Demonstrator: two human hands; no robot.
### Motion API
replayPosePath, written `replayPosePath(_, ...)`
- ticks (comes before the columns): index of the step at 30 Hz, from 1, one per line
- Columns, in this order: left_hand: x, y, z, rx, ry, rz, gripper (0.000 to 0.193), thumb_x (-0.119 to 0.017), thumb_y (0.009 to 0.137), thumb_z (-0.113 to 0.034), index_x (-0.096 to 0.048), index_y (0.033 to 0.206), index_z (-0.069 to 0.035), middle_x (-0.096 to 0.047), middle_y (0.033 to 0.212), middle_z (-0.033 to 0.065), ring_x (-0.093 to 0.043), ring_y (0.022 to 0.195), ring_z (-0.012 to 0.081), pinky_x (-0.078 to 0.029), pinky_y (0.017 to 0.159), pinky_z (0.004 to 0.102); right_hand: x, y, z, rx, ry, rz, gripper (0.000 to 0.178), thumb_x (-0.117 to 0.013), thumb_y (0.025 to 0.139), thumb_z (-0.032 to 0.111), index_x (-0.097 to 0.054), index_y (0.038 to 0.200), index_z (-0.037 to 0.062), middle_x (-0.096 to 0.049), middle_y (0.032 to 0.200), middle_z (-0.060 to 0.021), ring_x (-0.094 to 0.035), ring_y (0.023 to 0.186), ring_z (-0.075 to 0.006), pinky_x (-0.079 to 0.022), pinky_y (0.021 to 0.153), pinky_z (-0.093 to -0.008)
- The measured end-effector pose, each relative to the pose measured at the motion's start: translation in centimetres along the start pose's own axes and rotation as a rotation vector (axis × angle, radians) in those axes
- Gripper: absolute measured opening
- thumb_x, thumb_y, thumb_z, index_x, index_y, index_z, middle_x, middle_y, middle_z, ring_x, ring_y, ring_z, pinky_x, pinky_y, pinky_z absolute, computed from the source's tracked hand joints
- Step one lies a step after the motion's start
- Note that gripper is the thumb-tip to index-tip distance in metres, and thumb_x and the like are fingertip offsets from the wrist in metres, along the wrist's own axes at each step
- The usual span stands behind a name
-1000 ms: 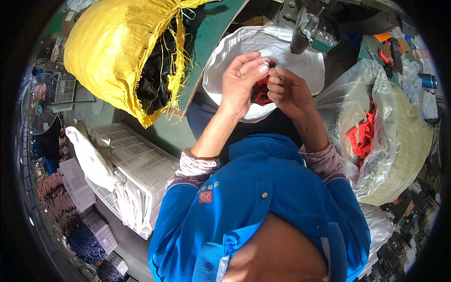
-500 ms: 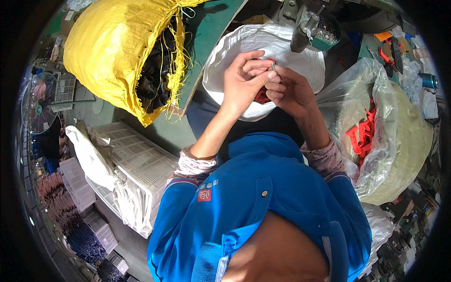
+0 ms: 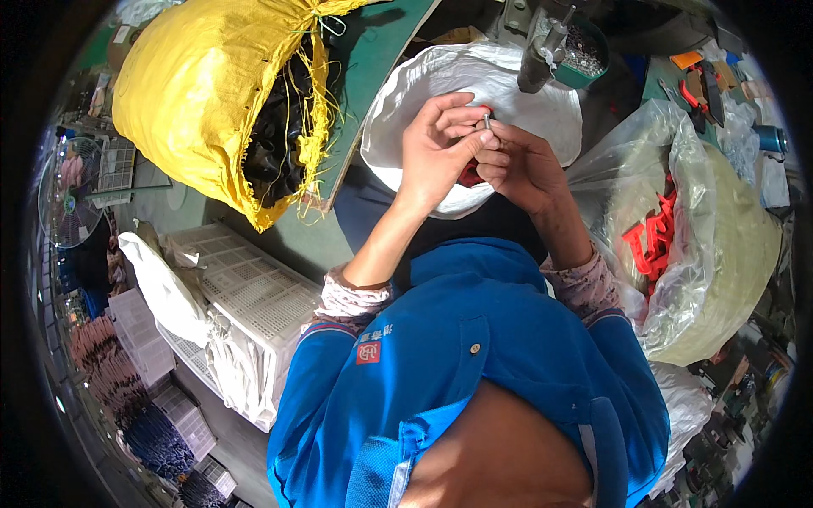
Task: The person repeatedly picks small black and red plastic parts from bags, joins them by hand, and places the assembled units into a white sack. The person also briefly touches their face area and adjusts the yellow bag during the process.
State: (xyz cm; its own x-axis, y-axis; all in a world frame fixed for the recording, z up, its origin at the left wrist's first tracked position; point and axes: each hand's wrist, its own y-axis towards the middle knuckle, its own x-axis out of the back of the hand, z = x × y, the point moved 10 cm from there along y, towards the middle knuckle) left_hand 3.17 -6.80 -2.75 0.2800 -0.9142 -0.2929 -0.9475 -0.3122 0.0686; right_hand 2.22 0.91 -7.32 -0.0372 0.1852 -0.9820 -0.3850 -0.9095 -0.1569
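My left hand [image 3: 436, 152] and my right hand [image 3: 527, 169] meet over a white woven sack [image 3: 542, 110] with its mouth spread wide. A short grey metal pin [image 3: 487, 122] stands up between the fingertips, at the right thumb and forefinger. Just behind it, a sliver of a red part [image 3: 485, 111] shows at the left fingertips; most of it is hidden. Both hands are closed, fingers curled inward. More red pieces [image 3: 470, 176] lie in the sack below the hands.
A yellow woven sack [image 3: 195, 102] holding dark parts lies on the green table [image 3: 373, 59] at left. On the right stands a plastic-lined bag [image 3: 732, 245] with red plastic parts [image 3: 652, 241]. A metal machine post [image 3: 542, 55] rises beyond the sack. White crates [image 3: 246, 279] sit left.
Both hands hold nearly the same place, the fingers shifting slightly around the pin. The pin stands a little more upright. The whole view has drifted slightly.
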Motion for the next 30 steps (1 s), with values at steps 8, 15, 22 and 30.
replayPosePath(8, -0.3, -0.1, -0.2, -0.048, 0.001, 0.049, 0.042, -0.061, 0.079, 0.009, -0.048, 0.118, 0.002, -0.06, 0.107, 0.0125, -0.059, 0.087, 0.0125, -0.05, 0.077, 0.0235, 0.9, -0.1, 1.2, 0.155, -0.254, -0.105, 0.011, -0.05, 0.091, 0.01, -0.055, 0.099, 0.0037, -0.051, 0.079, 0.0018, -0.038, 0.058, -0.0049, -0.033, 0.052, -0.0192)
replayPosePath(15, -0.6, -0.2, -0.7, -0.069, -0.021, 0.056, 0.041, -0.058, 0.08, 0.011, -0.048, 0.119, 0.002, -0.061, 0.108, 0.013, -0.059, 0.092, 0.0129, -0.049, 0.08, 0.0237, -0.4, -1.7, 4.0, 0.586, -0.888, -0.285, 0.009, -0.06, 0.084, 0.008, -0.062, 0.092, 0.004, -0.054, 0.074, 0.0011, -0.046, 0.061, -0.0045, -0.036, 0.053, -0.0188)
replayPosePath(22, -1.0, -0.6, -1.7, -0.139, -0.006, 0.042, 0.038, -0.05, 0.082, 0.015, -0.045, 0.118, 0.005, -0.06, 0.105, 0.0163, -0.058, 0.102, 0.0193, -0.047, 0.089, 0.0287, -3.2, -3.6, 5.2, 0.959, -1.24, -0.272, 0.011, -0.061, 0.081, 0.004, -0.065, 0.091, 0.0012, -0.056, 0.082, -0.0022, -0.05, 0.067, -0.0056, -0.039, 0.059, -0.0181)
replayPosePath(30, -1.1, -1.2, -2.4, -0.196, 0.054, 0.044, 0.039, -0.049, 0.082, 0.015, -0.044, 0.12, 0.005, -0.06, 0.105, 0.0162, -0.058, 0.104, 0.0202, -0.046, 0.09, 0.0291, -3.6, -4.0, 4.7, 1.007, -1.197, -0.231, 0.014, -0.061, 0.081, -0.001, -0.065, 0.094, 0.0017, -0.056, 0.091, -0.0027, -0.051, 0.069, -0.006, -0.041, 0.06, -0.0186)
